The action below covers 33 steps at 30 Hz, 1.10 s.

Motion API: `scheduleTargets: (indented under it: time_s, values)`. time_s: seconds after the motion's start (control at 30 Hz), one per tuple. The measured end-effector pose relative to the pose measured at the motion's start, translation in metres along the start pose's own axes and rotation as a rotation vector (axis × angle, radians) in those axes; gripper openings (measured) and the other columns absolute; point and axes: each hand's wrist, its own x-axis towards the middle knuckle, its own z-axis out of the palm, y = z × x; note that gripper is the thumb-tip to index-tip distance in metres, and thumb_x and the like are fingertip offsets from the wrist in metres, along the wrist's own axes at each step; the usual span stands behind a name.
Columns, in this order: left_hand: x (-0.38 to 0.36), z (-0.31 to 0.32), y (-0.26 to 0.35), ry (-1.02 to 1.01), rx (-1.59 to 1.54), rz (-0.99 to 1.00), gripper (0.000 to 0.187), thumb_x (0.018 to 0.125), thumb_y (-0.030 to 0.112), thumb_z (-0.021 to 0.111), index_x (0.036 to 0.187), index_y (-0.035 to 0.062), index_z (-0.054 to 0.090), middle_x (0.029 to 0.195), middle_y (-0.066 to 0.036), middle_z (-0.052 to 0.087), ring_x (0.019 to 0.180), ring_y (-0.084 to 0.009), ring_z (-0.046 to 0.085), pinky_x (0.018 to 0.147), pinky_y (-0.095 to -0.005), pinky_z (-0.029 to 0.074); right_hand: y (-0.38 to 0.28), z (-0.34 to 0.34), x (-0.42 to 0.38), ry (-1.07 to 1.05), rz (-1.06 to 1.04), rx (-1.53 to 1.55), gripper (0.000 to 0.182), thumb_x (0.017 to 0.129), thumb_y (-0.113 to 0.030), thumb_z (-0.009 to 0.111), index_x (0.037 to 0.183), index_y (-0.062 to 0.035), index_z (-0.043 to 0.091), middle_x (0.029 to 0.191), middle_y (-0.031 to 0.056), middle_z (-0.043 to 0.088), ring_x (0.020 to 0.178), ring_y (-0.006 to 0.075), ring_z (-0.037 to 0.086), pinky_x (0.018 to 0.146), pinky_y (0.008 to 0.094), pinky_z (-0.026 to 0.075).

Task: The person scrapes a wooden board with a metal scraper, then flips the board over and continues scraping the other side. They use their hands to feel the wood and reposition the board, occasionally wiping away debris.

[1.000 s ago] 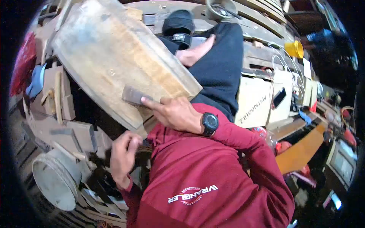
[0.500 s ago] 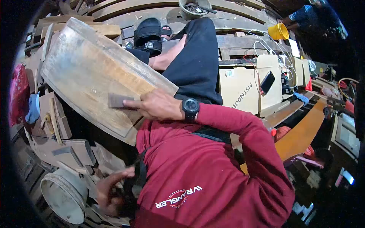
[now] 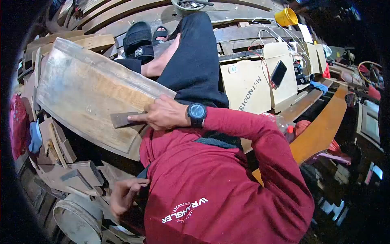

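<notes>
My right hand, with a black watch at the wrist, is closed on a flat brown block. The block rests on the lower right part of a broad, curved wooden panel, which lies slanted over my lap. Its surface is pale and dusty, with a browner band near the middle. Low at the left of my red shirt, my left hand is curled, thumb and forefinger close together beside the shirt. Whatever may be between those fingers is too small to make out.
Wood offcuts and a whitish bucket lie at lower left. Sandals are beyond the panel. To the right are cardboard, a phone, cables, a yellow bucket and a long orange-brown board.
The whole view has shifted, so most things appear further left. My right hand still holds the block on the panel, its angle slightly changed. My left forefinger, earlier extended, is now bent toward the thumb.
</notes>
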Motion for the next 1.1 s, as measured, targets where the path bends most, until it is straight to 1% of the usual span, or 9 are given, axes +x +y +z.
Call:
scheduleTargets:
  time_s: [0.03, 0.13, 0.2, 0.33, 0.53, 0.63, 0.73, 0.9, 1.1]
  values:
    - [0.001, 0.002, -0.003, 0.107, -0.15, -0.053, 0.03, 0.101, 0.012, 0.062, 0.126, -0.0021, 0.068, 0.123, -0.021, 0.071, 0.113, -0.0369, 0.069, 0.101, -0.0399, 0.053, 0.005, 0.0, 0.0, 0.023, 0.018, 0.01, 0.06, 0.085, -0.022, 0.064, 0.145, -0.031, 0.061, 0.071, 0.0134, 0.065, 0.063, 0.0307, 0.068, 0.06, 0.0463, 0.053]
    - [0.047, 0.017, 0.049, 0.244, 0.648, -0.067, 0.026, 0.095, 0.009, 0.067, 0.117, -0.0036, 0.069, 0.116, -0.022, 0.071, 0.104, -0.0373, 0.07, 0.095, -0.0423, 0.055, 0.023, -0.011, 0.019, 0.137, 0.186, -0.054, 0.056, 0.085, -0.021, 0.064, 0.141, -0.0298, 0.064, 0.07, 0.0139, 0.065, 0.061, 0.0309, 0.068, 0.059, 0.045, 0.053]
    - [0.086, 0.028, 0.089, 0.108, 0.571, 0.168, 0.027, 0.092, 0.011, 0.067, 0.117, -0.001, 0.069, 0.113, -0.021, 0.071, 0.111, -0.0373, 0.068, 0.098, -0.0442, 0.053, 0.029, -0.006, 0.039, 0.331, 0.151, -0.064, 0.055, 0.086, -0.02, 0.063, 0.14, -0.0248, 0.065, 0.068, 0.0133, 0.064, 0.059, 0.0316, 0.066, 0.056, 0.0442, 0.052]
    - [0.131, 0.025, 0.124, -0.049, 0.525, 0.506, 0.019, 0.093, 0.016, 0.07, 0.106, 0.0019, 0.071, 0.108, -0.016, 0.073, 0.114, -0.0361, 0.068, 0.099, -0.0453, 0.053, 0.013, 0.007, 0.041, 0.032, -0.038, 0.026, 0.078, 0.082, -0.023, 0.069, 0.156, -0.024, 0.045, 0.082, 0.0156, 0.067, 0.07, 0.034, 0.069, 0.062, 0.0498, 0.052]
    - [0.12, -0.03, 0.124, 0.897, 0.429, 0.494, 0.016, 0.097, 0.014, 0.067, 0.099, -0.002, 0.07, 0.102, -0.017, 0.072, 0.104, -0.0359, 0.07, 0.097, -0.0431, 0.053, 0.026, -0.004, 0.049, 0.175, 0.251, -0.004, 0.067, 0.088, -0.018, 0.064, 0.153, -0.0246, 0.051, 0.077, 0.0114, 0.066, 0.061, 0.0319, 0.066, 0.055, 0.0454, 0.054]
    - [0.154, -0.069, 0.086, 1.445, 0.568, 0.272, 0.029, 0.102, 0.022, 0.064, 0.113, -0.0051, 0.065, 0.123, -0.02, 0.066, 0.117, -0.0358, 0.063, 0.104, -0.0432, 0.047, 0.01, 0.004, 0.034, 0.13, 0.234, 0.06, 0.071, 0.089, -0.018, 0.063, 0.157, -0.0294, 0.045, 0.081, 0.012, 0.066, 0.06, 0.0318, 0.065, 0.052, 0.0456, 0.052]
    - [0.187, -0.108, 0.008, 1.725, 0.898, -0.055, 0.053, 0.1, 0.03, 0.067, 0.139, -0.0011, 0.05, 0.153, -0.027, 0.038, 0.142, -0.0461, 0.038, 0.116, -0.0561, 0.033, -0.002, -0.021, 0.007, -0.002, 0.128, 0.103, 0.07, 0.081, -0.006, 0.065, 0.148, -0.0246, 0.058, 0.08, 0.0095, 0.064, 0.06, 0.0318, 0.063, 0.055, 0.0446, 0.05]
    - [0.2, -0.106, 0.013, 1.714, 0.957, -0.297, 0.068, 0.097, 0.035, 0.069, 0.147, -0.0006, 0.04, 0.156, -0.033, 0.029, 0.148, -0.0531, 0.027, 0.123, -0.0599, 0.025, 0.027, -0.01, 0.02, 0.224, 0.377, 0.1, 0.055, 0.082, 0.003, 0.062, 0.135, -0.0089, 0.068, 0.094, 0.0168, 0.075, 0.076, 0.0336, 0.073, 0.062, 0.0411, 0.057]
    - [0.189, -0.115, -0.013, 1.766, 0.977, -0.243, 0.062, 0.091, 0.031, 0.077, 0.139, 0.0013, 0.053, 0.149, -0.031, 0.041, 0.14, -0.0493, 0.04, 0.116, -0.0583, 0.034, -0.019, 0.01, 0.075, -0.057, -0.009, 0.151, 0.076, 0.083, -0.009, 0.068, 0.156, -0.0204, 0.048, 0.087, 0.0126, 0.065, 0.065, 0.0292, 0.065, 0.057, 0.0418, 0.052]
